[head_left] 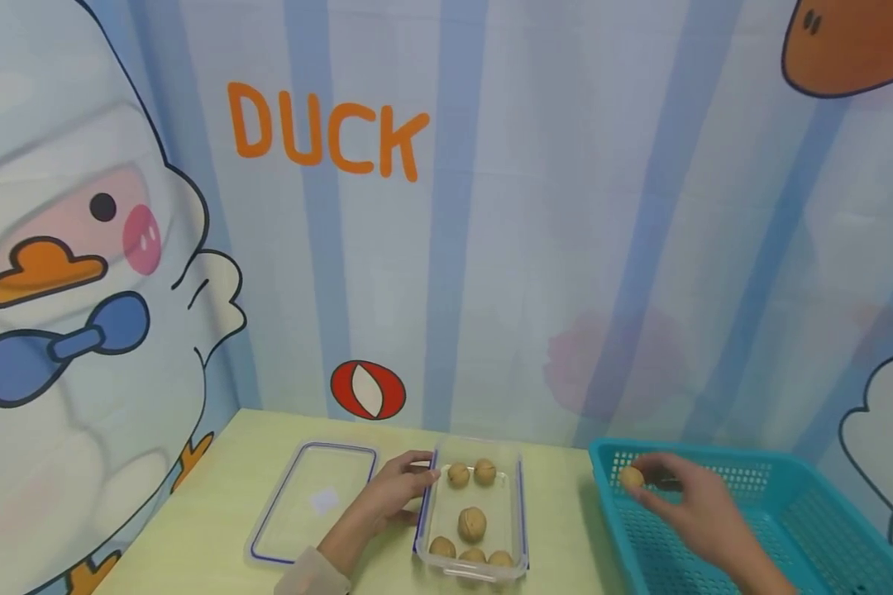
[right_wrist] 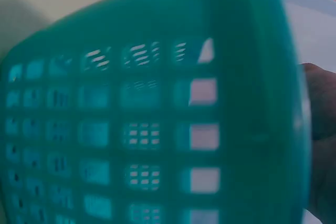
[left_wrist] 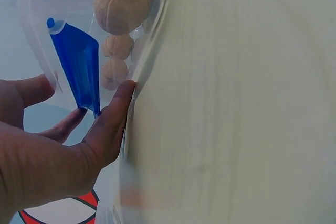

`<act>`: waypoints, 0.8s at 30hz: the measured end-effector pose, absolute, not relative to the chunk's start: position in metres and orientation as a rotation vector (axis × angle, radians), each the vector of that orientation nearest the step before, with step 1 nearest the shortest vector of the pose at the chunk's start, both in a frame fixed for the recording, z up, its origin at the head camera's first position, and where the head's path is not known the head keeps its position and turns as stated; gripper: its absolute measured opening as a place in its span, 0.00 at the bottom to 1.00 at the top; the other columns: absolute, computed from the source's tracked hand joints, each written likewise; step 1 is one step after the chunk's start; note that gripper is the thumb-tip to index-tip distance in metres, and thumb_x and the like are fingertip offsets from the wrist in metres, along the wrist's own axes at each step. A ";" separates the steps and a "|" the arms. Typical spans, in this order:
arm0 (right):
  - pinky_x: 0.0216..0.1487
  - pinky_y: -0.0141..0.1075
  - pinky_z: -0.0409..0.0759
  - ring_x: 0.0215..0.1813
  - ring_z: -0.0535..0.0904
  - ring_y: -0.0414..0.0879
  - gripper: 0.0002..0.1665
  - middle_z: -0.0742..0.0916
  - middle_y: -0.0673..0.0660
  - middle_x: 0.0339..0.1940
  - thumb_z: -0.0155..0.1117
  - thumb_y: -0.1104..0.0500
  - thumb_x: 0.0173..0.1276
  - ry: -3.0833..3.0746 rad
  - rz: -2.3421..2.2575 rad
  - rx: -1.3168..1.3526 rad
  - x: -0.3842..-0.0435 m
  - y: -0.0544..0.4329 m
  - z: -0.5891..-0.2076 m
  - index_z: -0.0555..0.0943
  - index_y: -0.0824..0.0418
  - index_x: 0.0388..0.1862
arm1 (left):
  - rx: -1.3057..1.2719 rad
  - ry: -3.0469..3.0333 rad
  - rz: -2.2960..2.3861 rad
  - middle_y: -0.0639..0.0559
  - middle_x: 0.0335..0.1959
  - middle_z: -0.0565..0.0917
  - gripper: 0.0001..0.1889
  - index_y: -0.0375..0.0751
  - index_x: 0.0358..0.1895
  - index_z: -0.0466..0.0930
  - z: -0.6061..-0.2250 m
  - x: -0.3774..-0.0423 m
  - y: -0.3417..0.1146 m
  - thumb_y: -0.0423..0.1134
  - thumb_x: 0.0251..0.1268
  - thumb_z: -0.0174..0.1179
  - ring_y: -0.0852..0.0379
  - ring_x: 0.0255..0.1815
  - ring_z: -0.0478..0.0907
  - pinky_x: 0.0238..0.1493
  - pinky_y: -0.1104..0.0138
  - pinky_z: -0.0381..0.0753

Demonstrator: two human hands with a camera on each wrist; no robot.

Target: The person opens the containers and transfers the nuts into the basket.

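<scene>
A clear plastic food container (head_left: 523,521) with blue side latches holds several walnuts (head_left: 472,525), some near its far end, one in the middle and others along the near end. My left hand (head_left: 398,493) rests against the container's left side, its fingertips touching the wall; in the left wrist view its fingers (left_wrist: 113,121) lie around a blue latch (left_wrist: 79,66). Over the left part of a teal basket (head_left: 613,529), my right hand (head_left: 688,504) pinches a walnut (head_left: 631,478) between thumb and fingers. The basket's perforated wall hides most of that hand in the right wrist view.
A clear lid (head_left: 312,504) with a blue seal lies flat on the pale yellow table (head_left: 193,512), left of the container. Behind the table hangs a striped cloth (head_left: 521,248) printed with a duck and lettering.
</scene>
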State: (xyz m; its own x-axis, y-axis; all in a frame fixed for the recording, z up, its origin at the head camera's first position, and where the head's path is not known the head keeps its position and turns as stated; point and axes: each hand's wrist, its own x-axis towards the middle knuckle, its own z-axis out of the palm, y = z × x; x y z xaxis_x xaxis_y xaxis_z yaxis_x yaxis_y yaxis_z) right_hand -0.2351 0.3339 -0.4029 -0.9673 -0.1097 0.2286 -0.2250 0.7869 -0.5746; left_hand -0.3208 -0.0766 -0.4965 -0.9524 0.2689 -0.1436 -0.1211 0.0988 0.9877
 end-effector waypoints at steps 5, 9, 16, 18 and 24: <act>0.52 0.50 0.86 0.53 0.88 0.56 0.22 0.89 0.54 0.51 0.76 0.51 0.71 -2.841 0.935 0.271 -0.247 0.345 -0.415 0.84 0.60 0.58 | 0.153 2.093 1.924 0.30 0.71 0.73 0.32 0.33 0.78 0.65 -0.499 -0.320 -0.077 0.44 0.79 0.63 0.29 0.68 0.75 0.44 0.52 0.87; 0.52 0.52 0.86 0.52 0.87 0.55 0.19 0.90 0.53 0.49 0.76 0.53 0.71 -2.863 0.917 0.283 -0.256 0.352 -0.426 0.85 0.59 0.55 | 0.146 2.084 1.924 0.30 0.71 0.73 0.32 0.34 0.78 0.65 -0.499 -0.321 -0.077 0.44 0.79 0.63 0.30 0.69 0.75 0.45 0.52 0.87; 0.51 0.48 0.86 0.49 0.86 0.50 0.16 0.89 0.51 0.46 0.77 0.57 0.69 -2.913 0.932 0.257 -0.266 0.356 -0.440 0.85 0.60 0.51 | 0.146 2.081 1.921 0.31 0.71 0.74 0.32 0.34 0.78 0.66 -0.498 -0.323 -0.078 0.44 0.79 0.63 0.29 0.70 0.75 0.46 0.51 0.87; 0.51 0.48 0.86 0.49 0.86 0.50 0.15 0.89 0.51 0.45 0.77 0.57 0.69 -2.921 0.927 0.249 -0.268 0.355 -0.441 0.86 0.59 0.51 | 0.146 2.081 1.921 0.31 0.71 0.74 0.33 0.34 0.78 0.65 -0.498 -0.323 -0.078 0.45 0.79 0.63 0.29 0.70 0.74 0.46 0.51 0.87; 0.51 0.46 0.86 0.49 0.85 0.48 0.13 0.89 0.50 0.45 0.76 0.55 0.70 -2.933 0.929 0.271 -0.267 0.353 -0.444 0.86 0.59 0.49 | 0.149 2.077 1.923 0.32 0.71 0.74 0.33 0.34 0.78 0.65 -0.500 -0.323 -0.078 0.45 0.79 0.63 0.30 0.70 0.75 0.46 0.52 0.87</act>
State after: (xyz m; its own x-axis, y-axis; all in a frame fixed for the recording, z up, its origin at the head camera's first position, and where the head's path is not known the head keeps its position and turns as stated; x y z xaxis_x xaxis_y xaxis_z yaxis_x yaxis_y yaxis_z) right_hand -0.2668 0.3528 -0.4438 -0.9832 -0.1505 0.1028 -0.1823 0.8039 -0.5662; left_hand -0.3234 -0.0778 -0.4995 -0.9478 0.2803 -0.1518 -0.1298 0.0956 0.9869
